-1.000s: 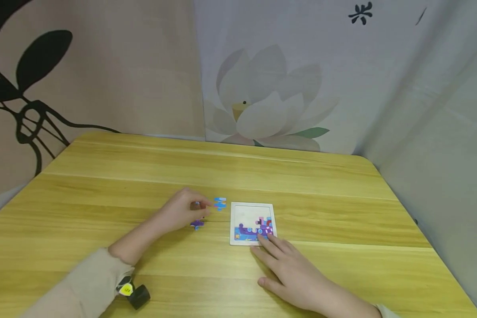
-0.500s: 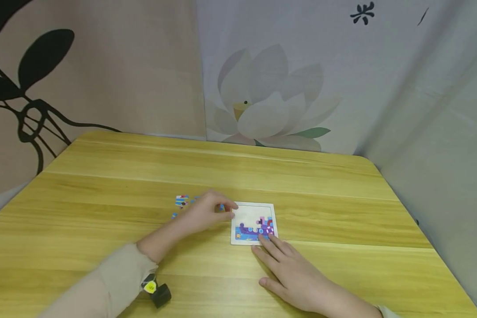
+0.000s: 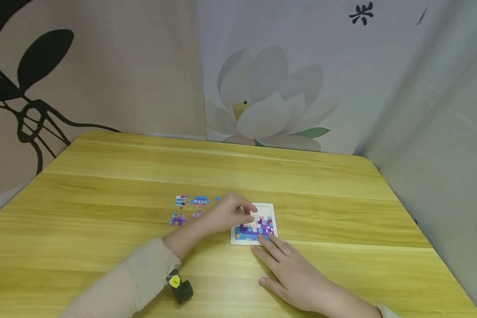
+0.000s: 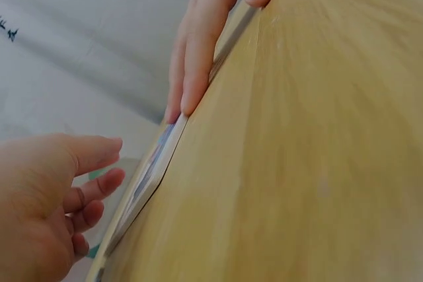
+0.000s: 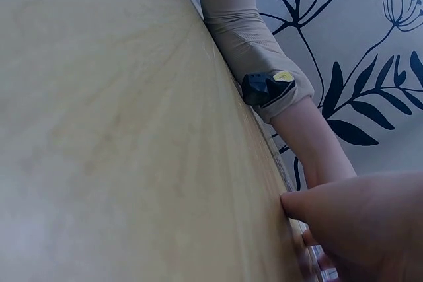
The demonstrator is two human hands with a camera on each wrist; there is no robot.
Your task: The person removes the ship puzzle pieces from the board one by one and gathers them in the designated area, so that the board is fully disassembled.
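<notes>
A white-framed jigsaw puzzle board [image 3: 274, 212] lies flat on the table, its lower part filled with purple and blue pieces and its upper part bare. My left hand [image 3: 226, 214] hovers over the board's upper left side, hiding part of it. In the left wrist view, the thumb and half-bent fingers [image 4: 99, 186] stand apart, and no piece shows between them. With fingers spread and straight, my right hand [image 3: 294, 276] rests its fingertips on the board's lower edge. Loose puzzle pieces [image 3: 200, 201] lie left of the board, some partly hidden by the left hand and forearm.
The wooden table [image 3: 322, 185] reaches back to a curtain [image 3: 282, 97] with a flower print. A black wrist camera [image 3: 182, 291] hangs from the left sleeve [image 3: 143, 269], close over the table.
My left hand has moved right from among the loose pieces to above the board, uncovering several pieces behind it. The right hand has stayed at the board's lower edge.
</notes>
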